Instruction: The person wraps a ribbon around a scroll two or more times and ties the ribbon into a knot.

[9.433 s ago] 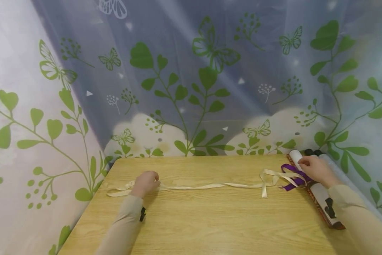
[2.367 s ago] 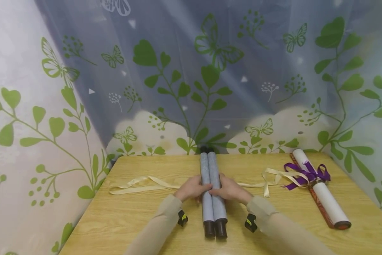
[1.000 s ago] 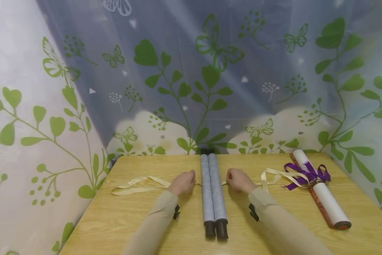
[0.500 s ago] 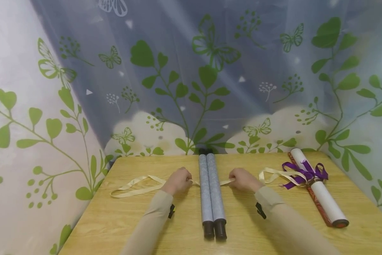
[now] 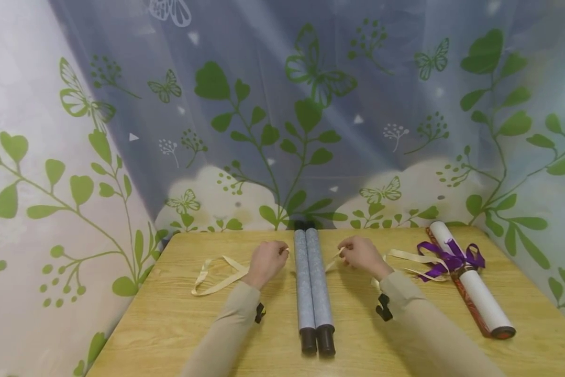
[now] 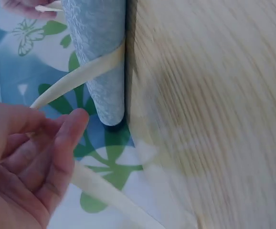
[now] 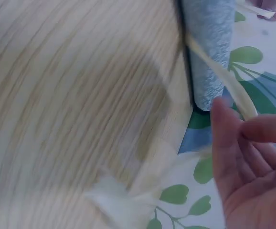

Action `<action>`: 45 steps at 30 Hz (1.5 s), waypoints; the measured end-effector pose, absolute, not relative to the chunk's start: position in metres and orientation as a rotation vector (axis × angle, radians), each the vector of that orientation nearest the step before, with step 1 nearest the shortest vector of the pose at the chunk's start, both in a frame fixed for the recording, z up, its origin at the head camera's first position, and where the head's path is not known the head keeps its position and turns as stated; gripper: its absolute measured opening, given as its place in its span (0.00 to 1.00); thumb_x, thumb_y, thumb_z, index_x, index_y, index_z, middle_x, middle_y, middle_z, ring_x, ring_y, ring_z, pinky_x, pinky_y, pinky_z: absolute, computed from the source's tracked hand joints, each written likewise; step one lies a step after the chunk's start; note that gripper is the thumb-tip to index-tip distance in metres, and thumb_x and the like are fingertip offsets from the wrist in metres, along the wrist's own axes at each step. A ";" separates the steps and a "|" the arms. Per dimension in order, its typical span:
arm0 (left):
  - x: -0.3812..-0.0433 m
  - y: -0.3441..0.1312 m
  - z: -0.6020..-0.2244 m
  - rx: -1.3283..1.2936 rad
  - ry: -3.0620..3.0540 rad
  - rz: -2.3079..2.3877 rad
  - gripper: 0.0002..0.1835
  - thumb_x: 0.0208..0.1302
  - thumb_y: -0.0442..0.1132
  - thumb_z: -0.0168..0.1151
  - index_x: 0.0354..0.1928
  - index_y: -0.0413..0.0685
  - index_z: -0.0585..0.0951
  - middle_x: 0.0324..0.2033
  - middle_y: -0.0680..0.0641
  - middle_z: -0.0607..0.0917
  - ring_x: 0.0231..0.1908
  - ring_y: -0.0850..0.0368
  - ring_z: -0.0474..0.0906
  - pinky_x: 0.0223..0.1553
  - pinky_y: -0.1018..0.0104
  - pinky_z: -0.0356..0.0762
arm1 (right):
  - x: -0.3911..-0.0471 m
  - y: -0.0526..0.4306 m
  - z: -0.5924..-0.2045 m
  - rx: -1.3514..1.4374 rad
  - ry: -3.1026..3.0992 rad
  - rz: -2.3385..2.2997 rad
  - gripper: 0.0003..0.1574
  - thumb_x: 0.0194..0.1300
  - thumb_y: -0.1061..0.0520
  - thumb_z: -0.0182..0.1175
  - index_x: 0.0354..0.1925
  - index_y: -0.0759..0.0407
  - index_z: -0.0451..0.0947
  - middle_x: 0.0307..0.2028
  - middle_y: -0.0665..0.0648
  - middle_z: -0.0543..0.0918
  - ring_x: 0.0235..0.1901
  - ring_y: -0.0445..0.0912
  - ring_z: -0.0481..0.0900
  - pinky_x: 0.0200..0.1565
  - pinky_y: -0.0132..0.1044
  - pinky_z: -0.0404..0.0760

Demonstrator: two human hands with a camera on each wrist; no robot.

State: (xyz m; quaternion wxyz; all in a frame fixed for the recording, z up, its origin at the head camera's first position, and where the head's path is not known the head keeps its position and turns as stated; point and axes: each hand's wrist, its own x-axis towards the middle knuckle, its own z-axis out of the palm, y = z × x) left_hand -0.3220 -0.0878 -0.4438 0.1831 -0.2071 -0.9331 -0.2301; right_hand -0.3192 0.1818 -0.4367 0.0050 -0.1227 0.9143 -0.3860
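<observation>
Two pale blue-grey scroll rolls (image 5: pixel 314 283) with dark end knobs lie side by side across the middle of the table, pointing away from me. A cream ribbon (image 5: pixel 228 283) passes beneath them and comes out on both sides. My left hand (image 5: pixel 268 262) pinches the ribbon just left of the rolls; in the left wrist view the ribbon (image 6: pixel 97 67) rises along the roll's side to the fingers. On the other side my right hand (image 5: pixel 363 256) pinches the ribbon between thumb and finger, and the right wrist view shows that ribbon length (image 7: pixel 228 83) lifted beside the roll.
At the right lies a white scroll (image 5: pixel 487 298) with a reddish patterned edge, tied with a purple ribbon bow (image 5: pixel 475 256). The cream ribbon's right tail reaches over to this bow. A curtain with green leaf prints (image 5: pixel 310 120) hangs behind the wooden table (image 5: pixel 381 340).
The blue-grey rolls came from the far right onto the ribbon. Both hands then let go of them, took the ribbon at either side and lifted it; its left loop has drawn inward.
</observation>
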 end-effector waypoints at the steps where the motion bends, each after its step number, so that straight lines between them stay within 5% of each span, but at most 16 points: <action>1: -0.323 -0.086 -0.444 -0.597 -2.617 -0.685 0.11 0.65 0.34 0.57 0.43 0.42 0.87 0.36 0.45 0.90 0.33 0.53 0.86 0.36 0.60 0.82 | -0.319 0.180 -0.436 -0.354 2.818 -1.315 0.20 0.72 0.62 0.48 0.56 0.69 0.77 0.42 0.66 0.85 0.36 0.55 0.85 0.35 0.44 0.84; 5: -0.325 -0.080 -0.442 -0.647 -2.547 -0.861 0.15 0.66 0.32 0.55 0.51 0.42 0.85 0.41 0.44 0.89 0.40 0.52 0.86 0.40 0.62 0.83 | -0.322 0.171 -0.434 -0.265 2.717 -1.643 0.21 0.74 0.57 0.49 0.58 0.66 0.76 0.52 0.67 0.83 0.49 0.58 0.83 0.48 0.45 0.83; 9: -0.325 -0.073 -0.436 -0.710 -2.469 -0.980 0.15 0.71 0.34 0.54 0.54 0.43 0.83 0.45 0.44 0.88 0.42 0.54 0.86 0.38 0.69 0.82 | -0.328 0.159 -0.430 -0.263 2.583 -1.932 0.19 0.76 0.57 0.50 0.57 0.67 0.76 0.50 0.69 0.82 0.50 0.59 0.83 0.51 0.46 0.82; 16: -0.322 -0.061 -0.420 -0.774 -2.388 -0.967 0.19 0.69 0.28 0.52 0.60 0.42 0.79 0.51 0.43 0.86 0.23 0.59 0.72 0.27 0.71 0.72 | -0.330 0.136 -0.417 -0.481 2.500 -1.884 0.19 0.78 0.60 0.45 0.58 0.68 0.74 0.52 0.72 0.80 0.45 0.64 0.80 0.48 0.57 0.81; 19: -0.322 -0.058 -0.416 -0.771 -2.373 -0.895 0.22 0.67 0.25 0.51 0.62 0.42 0.77 0.54 0.43 0.84 0.28 0.57 0.75 0.32 0.66 0.75 | -0.329 0.127 -0.412 -0.545 2.478 -1.767 0.20 0.77 0.59 0.46 0.61 0.64 0.73 0.53 0.69 0.80 0.46 0.65 0.78 0.45 0.56 0.81; 23: -0.322 -0.056 -0.414 -0.791 -2.366 -0.884 0.22 0.69 0.26 0.50 0.63 0.44 0.76 0.55 0.43 0.83 0.48 0.50 0.79 0.45 0.58 0.79 | -0.326 0.117 -0.407 -0.634 2.515 -1.592 0.22 0.74 0.55 0.53 0.63 0.57 0.74 0.50 0.62 0.82 0.37 0.62 0.77 0.37 0.51 0.80; 29: -0.322 -0.054 -0.413 -0.826 -2.393 -1.012 0.23 0.73 0.28 0.47 0.68 0.40 0.70 0.57 0.41 0.82 0.51 0.49 0.79 0.50 0.59 0.78 | -0.326 0.108 -0.400 -0.645 2.459 -1.602 0.14 0.74 0.54 0.53 0.50 0.59 0.79 0.31 0.57 0.79 0.25 0.50 0.73 0.32 0.46 0.76; 33: -0.320 -0.054 -0.411 -0.793 -2.463 -1.345 0.28 0.75 0.31 0.40 0.75 0.48 0.60 0.63 0.46 0.78 0.22 0.54 0.71 0.25 0.66 0.70 | -0.329 0.108 -0.399 -0.572 2.313 -1.727 0.17 0.77 0.54 0.47 0.47 0.63 0.78 0.27 0.54 0.73 0.23 0.46 0.66 0.30 0.43 0.70; 36: -0.321 -0.054 -0.411 -0.755 -2.454 -1.600 0.29 0.76 0.33 0.37 0.77 0.52 0.54 0.64 0.46 0.77 0.22 0.56 0.69 0.25 0.66 0.69 | -0.330 0.107 -0.397 -0.509 2.228 -1.798 0.19 0.78 0.53 0.45 0.43 0.63 0.78 0.28 0.53 0.73 0.23 0.45 0.66 0.30 0.41 0.71; 40: -0.323 -0.054 -0.415 -0.710 -2.446 -1.748 0.34 0.72 0.28 0.41 0.77 0.51 0.50 0.58 0.41 0.80 0.45 0.57 0.75 0.40 0.64 0.73 | -0.330 0.105 -0.392 -0.458 2.139 -1.844 0.23 0.78 0.50 0.42 0.30 0.60 0.72 0.25 0.52 0.71 0.22 0.45 0.66 0.30 0.38 0.72; 45: -0.321 -0.054 -0.419 -0.682 -2.489 -1.749 0.35 0.70 0.27 0.47 0.76 0.52 0.53 0.55 0.39 0.82 0.41 0.51 0.77 0.35 0.67 0.70 | -0.329 0.104 -0.388 -0.453 2.088 -1.861 0.25 0.79 0.49 0.41 0.25 0.59 0.66 0.21 0.51 0.66 0.20 0.44 0.63 0.28 0.38 0.66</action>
